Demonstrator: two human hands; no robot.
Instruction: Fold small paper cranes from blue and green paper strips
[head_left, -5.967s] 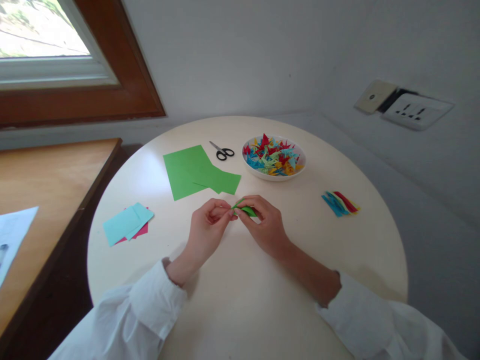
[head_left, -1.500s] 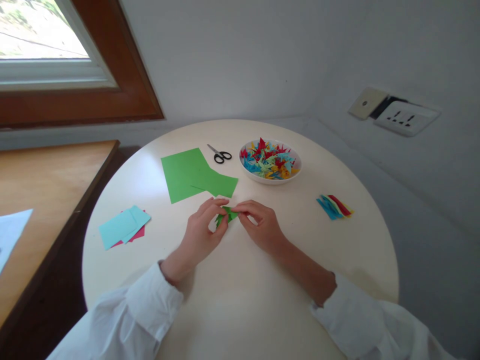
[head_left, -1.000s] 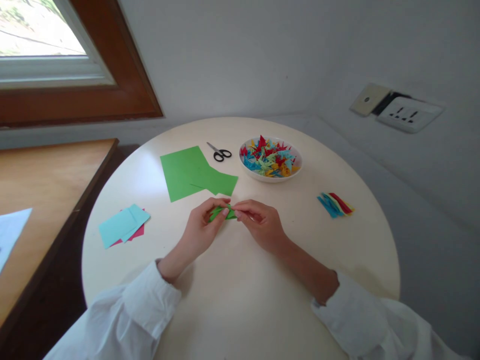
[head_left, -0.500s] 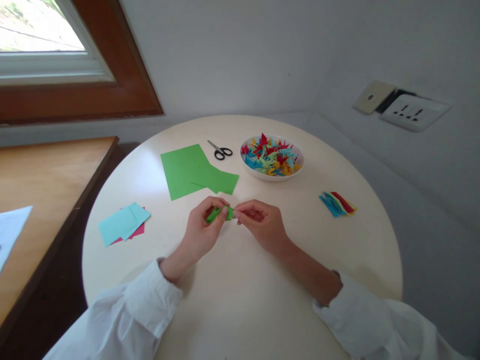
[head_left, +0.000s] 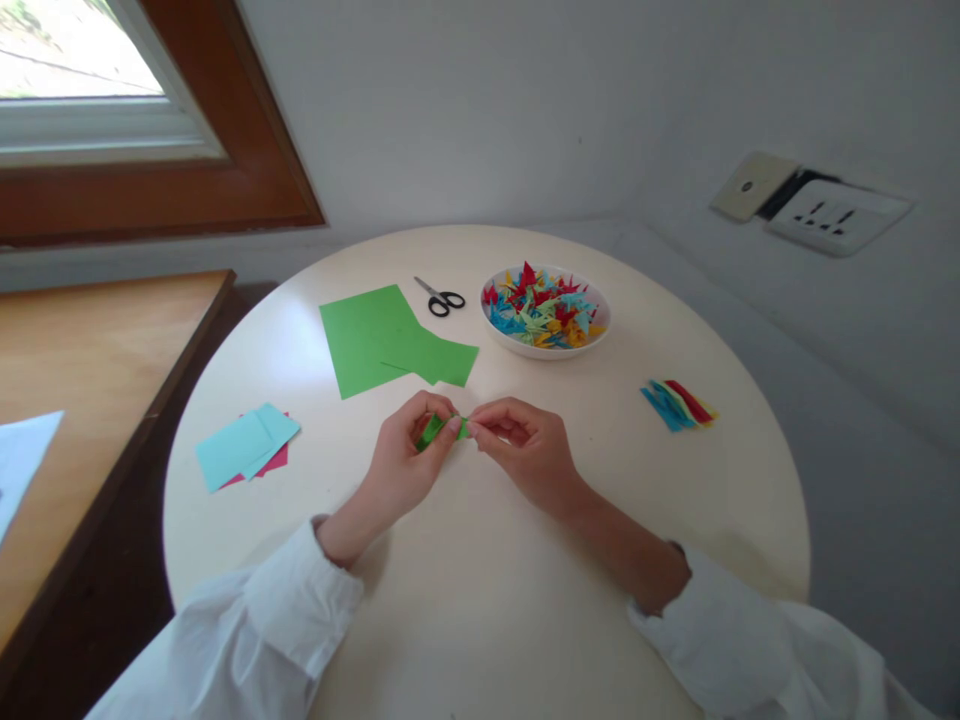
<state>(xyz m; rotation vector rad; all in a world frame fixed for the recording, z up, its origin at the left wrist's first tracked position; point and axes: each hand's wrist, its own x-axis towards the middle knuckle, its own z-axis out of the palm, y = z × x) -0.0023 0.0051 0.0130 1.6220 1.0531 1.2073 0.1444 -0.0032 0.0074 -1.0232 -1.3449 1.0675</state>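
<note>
Between my two hands is a small piece of folded green paper [head_left: 430, 432], partly covered by my fingers. My left hand [head_left: 409, 445] is closed around its left part, thumb on top. The fingertips of my right hand [head_left: 529, 450] pinch its right end. Just beyond my hands lie green paper sheets [head_left: 367, 340], a large one with smaller pieces overlapping it. Black-handled scissors [head_left: 441, 300] rest behind them, blades pointing to the upper left.
A white bowl [head_left: 544, 353] filled with small folded paper cranes [head_left: 541, 308] stands at the back. Folded paper strips [head_left: 679, 405] in several colours lie to the right. Light blue paper pieces [head_left: 240, 445] over red ones [head_left: 277, 458] lie at left on the round white table [head_left: 480, 600].
The green folded paper has turned slightly between my fingers, now showing a flatter face on the left. Both hands keep nearly the same place, and the camera view has shifted a little.
</note>
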